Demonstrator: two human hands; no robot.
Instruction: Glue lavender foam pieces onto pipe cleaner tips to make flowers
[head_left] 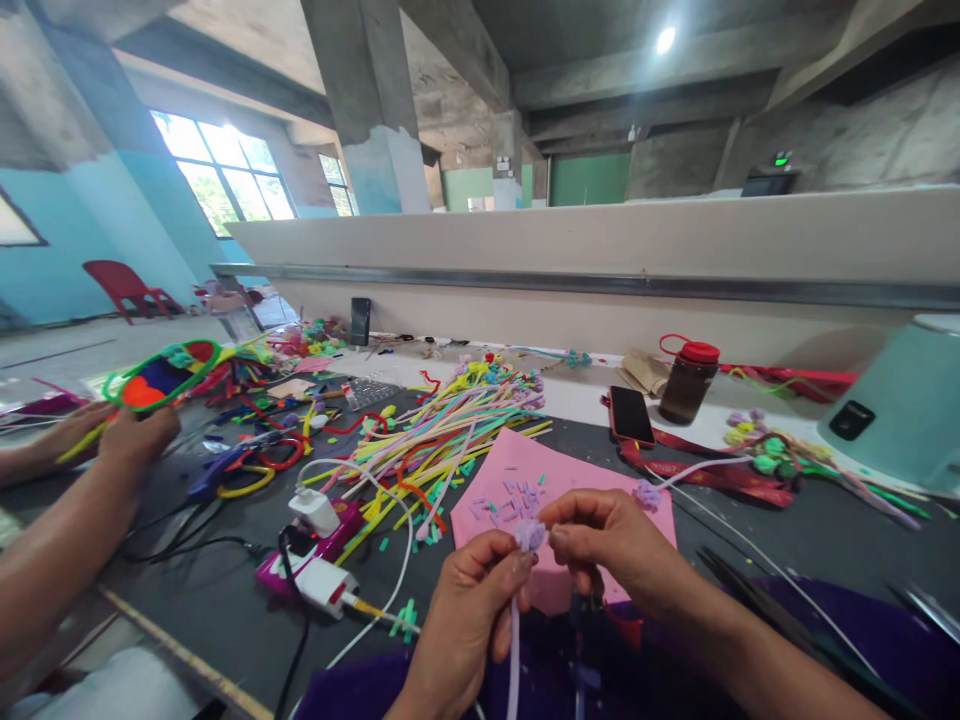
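Observation:
A small lilac fuzzy flower (529, 535) on a pale lilac pipe-cleaner stem (514, 650) is in front of me. My left hand (466, 605) is closed, pinching the flower's base between thumb and fingers, with the stem hanging below. My right hand (619, 540) is closed too, its thumb and forefinger pressed at the flower's right side. Something dark shows under its lower fingers, too unclear to name. Behind both hands lies a pink sheet (499, 470) scattered with short lilac clippings (517, 500). A second lilac flower (646, 495) lies just beyond my right hand.
Left of the sheet lie a heap of pipe cleaners (427, 450), a magenta power strip (341, 530) and scissors (247, 482). A phone (631, 415), a bottle (690, 385) and a mint-green appliance (892, 400) stand right. A co-worker's hands (135, 440) hold a green-rimmed colourful piece (169, 380).

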